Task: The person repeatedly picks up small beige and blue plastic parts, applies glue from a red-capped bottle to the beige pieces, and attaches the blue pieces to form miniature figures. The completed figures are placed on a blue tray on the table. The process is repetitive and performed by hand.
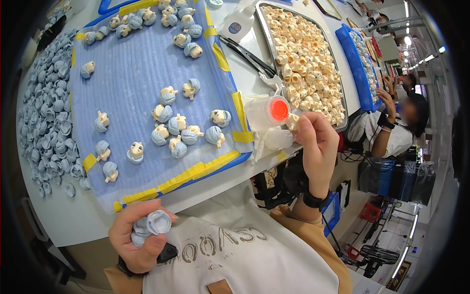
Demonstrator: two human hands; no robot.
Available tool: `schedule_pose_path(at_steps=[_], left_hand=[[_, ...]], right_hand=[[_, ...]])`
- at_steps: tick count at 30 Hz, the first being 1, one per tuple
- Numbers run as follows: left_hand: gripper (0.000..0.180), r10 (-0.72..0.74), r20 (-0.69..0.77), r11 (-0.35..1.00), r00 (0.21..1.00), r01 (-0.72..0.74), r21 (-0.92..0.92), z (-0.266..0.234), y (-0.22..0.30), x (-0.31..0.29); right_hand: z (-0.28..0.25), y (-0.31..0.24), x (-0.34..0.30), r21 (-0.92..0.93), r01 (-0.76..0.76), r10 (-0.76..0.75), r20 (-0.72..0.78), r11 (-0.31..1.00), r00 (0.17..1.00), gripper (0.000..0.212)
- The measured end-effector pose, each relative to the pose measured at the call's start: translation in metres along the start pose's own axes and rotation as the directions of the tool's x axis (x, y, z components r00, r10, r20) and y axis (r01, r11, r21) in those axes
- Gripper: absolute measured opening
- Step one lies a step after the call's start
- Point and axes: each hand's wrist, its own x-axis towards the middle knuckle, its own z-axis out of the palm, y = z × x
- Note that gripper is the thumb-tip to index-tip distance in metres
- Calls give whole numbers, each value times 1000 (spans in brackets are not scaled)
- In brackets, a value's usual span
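My left hand is closed around a few light-blue doll hair pieces, hollow and cup-shaped, held low in front of my apron. Between the thumb and fingers of my right hand is a small cream doll face piece. It is beside the orange-red round end of a clear plastic cup lying at the table's edge; I cannot tell whether they touch. A smaller translucent cup sits just below. Several assembled doll heads with blue hair lie scattered on the cloth-covered blue tray, edged with yellow tape.
Loose blue hair pieces form a large heap on the left. A metal tray full of cream face pieces stands at the right, near black tweezers and a white bottle. Beyond, a person works at a blue bin.
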Motion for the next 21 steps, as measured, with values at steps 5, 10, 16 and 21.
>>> schedule_pose_path(at_steps=[5, 10, 16, 21], left_hand=[[45, 16, 18, 999, 1000, -17, 47, 0, -1, 1], [48, 61, 32, 991, 998, -65, 119, 2, -5, 3], [40, 112, 203, 973, 973, -148, 175, 4, 2, 15], [43, 133, 266, 957, 955, -194, 217, 6, 4, 20]], right_hand=[[-2, -1, 2, 16, -79, 78, 52, 997, 996, 22], [-4, -10, 0, 156, -114, 104, 71, 981, 992, 26], [6, -31, -32, 590, -6, -205, 288, 807, 935, 22], [44, -52, -38, 514, 344, -573, 396, 786, 717, 35]])
